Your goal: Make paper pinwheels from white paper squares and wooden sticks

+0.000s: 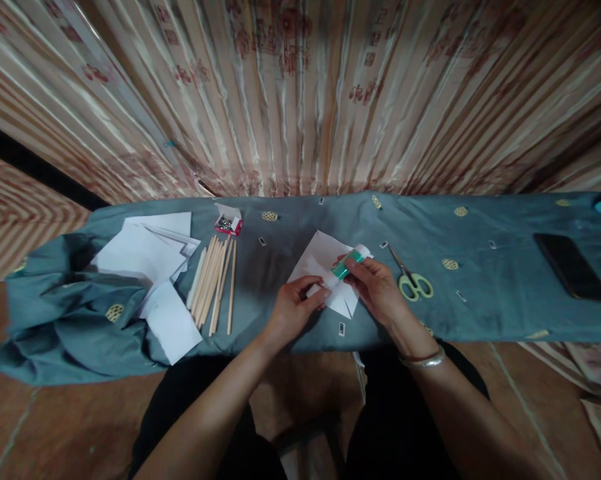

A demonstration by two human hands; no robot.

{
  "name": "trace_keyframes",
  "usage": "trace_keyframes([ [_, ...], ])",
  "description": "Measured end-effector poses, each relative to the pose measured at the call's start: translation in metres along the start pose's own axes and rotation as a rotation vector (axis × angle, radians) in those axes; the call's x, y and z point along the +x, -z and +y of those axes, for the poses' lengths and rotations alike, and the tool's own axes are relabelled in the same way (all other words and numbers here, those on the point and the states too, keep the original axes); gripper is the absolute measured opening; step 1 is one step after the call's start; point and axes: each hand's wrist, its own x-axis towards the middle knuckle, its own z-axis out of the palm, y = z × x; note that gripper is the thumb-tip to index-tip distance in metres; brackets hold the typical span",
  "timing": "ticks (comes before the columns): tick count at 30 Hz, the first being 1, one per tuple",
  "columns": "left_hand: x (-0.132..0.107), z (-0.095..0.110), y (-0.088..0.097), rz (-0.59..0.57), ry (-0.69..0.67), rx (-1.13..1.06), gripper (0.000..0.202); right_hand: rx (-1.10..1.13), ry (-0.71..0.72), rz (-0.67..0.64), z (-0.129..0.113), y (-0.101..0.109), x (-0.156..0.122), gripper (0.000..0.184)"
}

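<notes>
A square of white paper (325,257), with slits cut in from its corners, lies on the cloth in front of me. My left hand (295,307) pinches a flap of it between thumb and fingers near the left edge. In my right hand (375,283) is a small green glue bottle (347,264) with a white end, tilted over the paper's right side. Just right of that hand lie scissors (414,283) with pale green handles, their blades pointing away from me.
At left are white paper sheets (135,253) and several wooden sticks (213,280). Behind the sticks stands an open small box (229,223) of metal pins. A black phone (573,267) lies far right on the teal cloth (500,300). A curtain (300,100) hangs behind the table.
</notes>
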Motion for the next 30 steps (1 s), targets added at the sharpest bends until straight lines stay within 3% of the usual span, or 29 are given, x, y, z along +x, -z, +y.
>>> trace_keyframes([
  [3,0.001,-0.002,0.012,0.047,-0.078,0.227,0.033,0.096,-0.039,0.071,-0.003,0.008,0.003,0.037],
  [8,0.009,0.001,0.046,0.132,-0.39,0.701,0.023,0.287,-0.214,0.048,-0.008,0.02,0.004,0.033],
  [12,0.018,-0.002,0.065,0.116,-0.424,0.997,0.029,0.388,-0.315,-0.02,-0.011,0.024,0.005,0.026],
  [16,0.022,-0.005,0.068,0.073,-0.42,1.107,0.033,0.383,-0.3,0.005,-0.01,0.02,0.005,0.024],
  [22,0.014,0.002,0.044,0.136,-0.58,1.169,0.035,0.357,-0.107,0.153,-0.014,0.019,0.008,0.028],
  [26,0.007,-0.002,0.01,-0.076,-0.682,1.149,0.036,0.134,0.037,0.217,-0.012,0.021,0.012,0.032],
  [30,0.005,-0.013,-0.012,-0.167,-0.594,1.147,0.053,-0.199,0.209,0.233,-0.001,0.018,0.014,0.03],
])
